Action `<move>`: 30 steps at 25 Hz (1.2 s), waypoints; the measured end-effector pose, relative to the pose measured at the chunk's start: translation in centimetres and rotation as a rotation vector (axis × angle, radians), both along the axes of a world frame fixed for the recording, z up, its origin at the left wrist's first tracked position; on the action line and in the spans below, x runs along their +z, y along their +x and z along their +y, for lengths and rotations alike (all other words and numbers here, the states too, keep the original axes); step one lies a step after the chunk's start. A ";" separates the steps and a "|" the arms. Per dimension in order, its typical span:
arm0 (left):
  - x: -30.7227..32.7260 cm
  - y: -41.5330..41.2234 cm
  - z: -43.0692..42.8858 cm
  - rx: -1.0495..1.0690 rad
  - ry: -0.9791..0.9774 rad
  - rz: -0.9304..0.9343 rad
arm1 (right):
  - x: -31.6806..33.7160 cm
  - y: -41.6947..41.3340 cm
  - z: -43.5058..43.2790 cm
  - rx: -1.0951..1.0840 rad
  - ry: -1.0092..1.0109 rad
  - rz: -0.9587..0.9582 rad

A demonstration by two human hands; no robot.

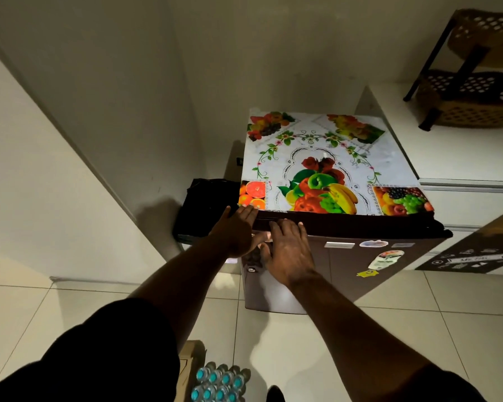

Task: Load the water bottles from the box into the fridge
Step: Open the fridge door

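Plainly, left hand (238, 232), right hand (291, 252) press fridge (346, 274) door top, fingers (285, 227) straight, gripping nothing; bottles (218, 384) cropped.

White walls (99, 82), pale tiled floor (389, 329), wicker rack (476, 82).

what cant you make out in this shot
Head view:
- Fridge interior: hidden behind the fridge door.
- water bottles: cut off by the bottom edge, count unknown.
- box: mostly hidden by the dark sleeve.
- door stickers: too small to read.
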State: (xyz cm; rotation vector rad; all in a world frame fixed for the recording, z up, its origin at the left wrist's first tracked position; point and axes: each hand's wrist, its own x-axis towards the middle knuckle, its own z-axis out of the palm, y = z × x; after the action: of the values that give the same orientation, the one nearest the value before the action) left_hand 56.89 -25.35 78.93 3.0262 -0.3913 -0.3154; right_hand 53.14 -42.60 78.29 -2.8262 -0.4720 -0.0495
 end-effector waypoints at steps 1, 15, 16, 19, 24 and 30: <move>0.0 0.0 0.0 0.008 -0.018 0.005 | 0.0 0.0 0.1 -0.009 0.003 -0.008; 1.6 -0.2 0.3 0.026 -0.039 0.174 | -0.1 -5.3 -0.7 -0.094 0.045 -0.055; 1.5 -0.3 0.4 0.024 -0.036 0.161 | -0.4 -6.3 -1.1 -0.099 0.051 -0.063; 1.2 -1.8 -0.1 0.007 -0.041 0.103 | -0.9 -9.1 -1.8 -0.149 0.105 -0.105; -0.5 -7.7 -2.0 -0.099 -0.035 0.066 | -0.3 -12.8 -1.9 -0.270 0.139 -0.076; -1.0 -14.1 -4.0 -0.197 -0.053 0.073 | 1.0 -17.8 -2.7 -0.398 0.061 -0.005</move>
State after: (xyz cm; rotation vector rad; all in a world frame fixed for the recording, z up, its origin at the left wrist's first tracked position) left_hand 42.78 -29.32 77.92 2.9188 -0.6828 -0.4192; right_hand 35.32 -45.30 79.27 -2.8132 0.0962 -0.1463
